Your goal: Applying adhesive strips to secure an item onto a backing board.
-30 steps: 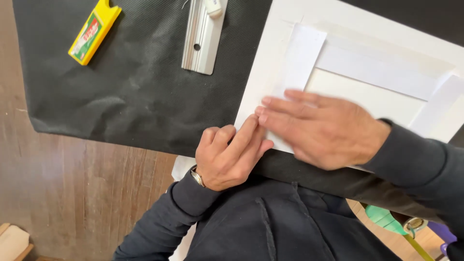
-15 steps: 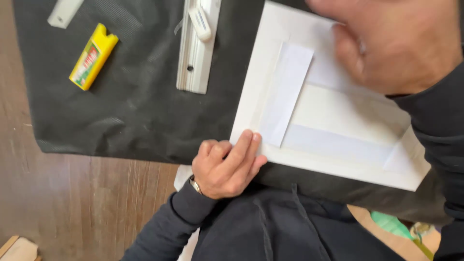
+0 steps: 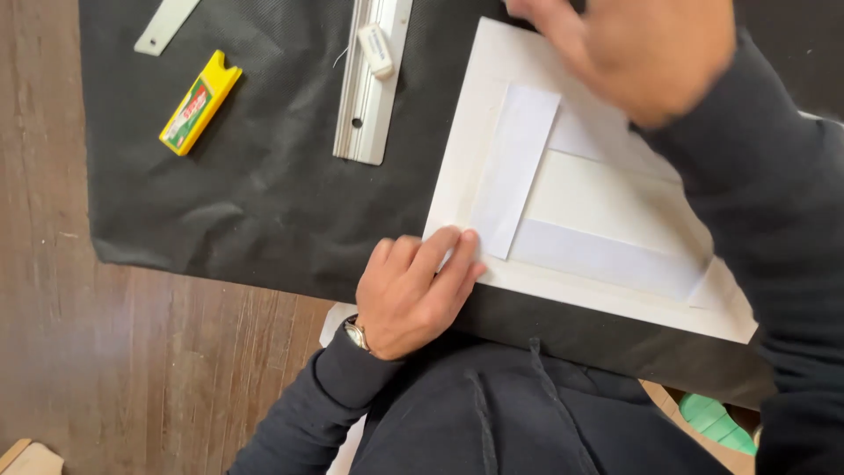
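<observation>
White board [image 3: 615,211] lies flat on black cloth [image 3: 264,176], long axis running from near left to far right, slightly skewed to the table edge. Paper strips [image 3: 514,167] folded over its edges; left strip runs away from the person. Left hand [image 3: 413,295] lies flat, fingers together, tips pressing the board's near left corner; grips nothing. Right hand [image 3: 642,48] above the far edge, blurred, fingers loosely spread; cannot tell whether it touches. Metal ruler [image 3: 369,88] with eraser [image 3: 376,48] and yellow box [image 3: 200,103] lie to the left.
</observation>
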